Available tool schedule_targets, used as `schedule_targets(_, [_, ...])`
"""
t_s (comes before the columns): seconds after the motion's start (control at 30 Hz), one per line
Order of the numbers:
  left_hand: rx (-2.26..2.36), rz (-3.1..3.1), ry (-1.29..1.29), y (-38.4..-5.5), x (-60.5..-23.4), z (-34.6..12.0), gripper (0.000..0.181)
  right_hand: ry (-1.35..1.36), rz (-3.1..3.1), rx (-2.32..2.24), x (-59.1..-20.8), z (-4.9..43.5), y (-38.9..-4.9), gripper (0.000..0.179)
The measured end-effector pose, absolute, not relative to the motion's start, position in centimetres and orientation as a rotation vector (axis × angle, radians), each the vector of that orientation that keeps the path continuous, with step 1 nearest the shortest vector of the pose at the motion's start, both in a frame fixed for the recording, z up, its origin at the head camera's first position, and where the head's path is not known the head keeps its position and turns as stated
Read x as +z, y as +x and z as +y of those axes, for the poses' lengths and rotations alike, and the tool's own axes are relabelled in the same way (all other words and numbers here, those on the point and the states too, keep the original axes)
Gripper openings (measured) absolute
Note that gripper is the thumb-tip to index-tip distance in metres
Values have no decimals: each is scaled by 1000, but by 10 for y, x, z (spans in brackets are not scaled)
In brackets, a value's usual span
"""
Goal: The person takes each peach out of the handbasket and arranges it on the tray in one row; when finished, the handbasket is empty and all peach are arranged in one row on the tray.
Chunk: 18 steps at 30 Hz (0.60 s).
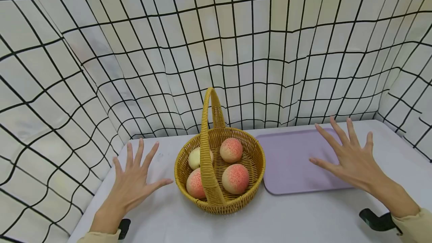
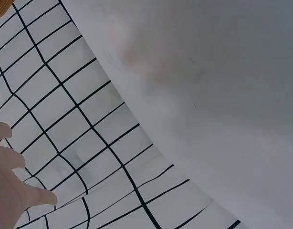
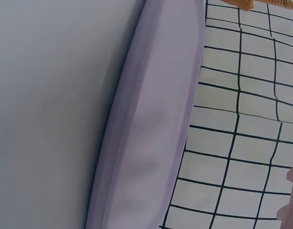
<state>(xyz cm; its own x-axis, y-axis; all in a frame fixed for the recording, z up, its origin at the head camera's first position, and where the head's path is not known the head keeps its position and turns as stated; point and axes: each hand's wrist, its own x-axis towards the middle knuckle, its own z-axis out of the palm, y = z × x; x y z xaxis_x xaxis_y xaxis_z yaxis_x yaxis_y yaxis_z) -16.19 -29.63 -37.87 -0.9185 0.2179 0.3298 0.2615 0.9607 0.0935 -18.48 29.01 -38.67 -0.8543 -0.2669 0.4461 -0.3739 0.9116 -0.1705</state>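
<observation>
A woven wicker basket (image 1: 260, 168) with a tall arched handle stands mid-table in the head view. Inside lie several peaches, among them a pink one (image 1: 235, 179) at the front right and a pale one (image 1: 194, 158) partly behind the handle. The left hand (image 1: 133, 181) is spread beside the basket's left side, thumb pointing toward the rim and nothing held. Over the lilac tray (image 1: 287, 160) on the right, the right hand (image 1: 354, 162) has its fingers fanned out and holds nothing. Part of the left hand (image 2: 13, 176) shows at the edge of the left wrist view.
A white table (image 1: 287, 220) carries the basket and tray. White walls with a black grid net (image 1: 249, 48) rise behind and at both sides. Dark wrist straps with camera mounts (image 1: 376, 220) sit at the cuffs of beige sleeves (image 1: 415, 228).
</observation>
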Motion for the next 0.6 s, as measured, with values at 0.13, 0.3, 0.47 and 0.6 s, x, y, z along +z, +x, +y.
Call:
schedule_targets(0.13, [-304,-2766,-419,-161,-378,-293,105,484,-2643,404,-383,280,-183,101])
schedule_targets(0.3, [-686,-2784,-453,-159,-377,-276,87,631,-2567,492,-374,246,-179,96])
schedule_targets(0.47, [-1135,-2811,-491,-163,-378,-254,84,900,-2493,692,-360,194,-174,84])
schedule_targets(0.6, [-1295,-2851,-518,-168,-381,-243,96,1121,-2479,811,-351,152,-174,70])
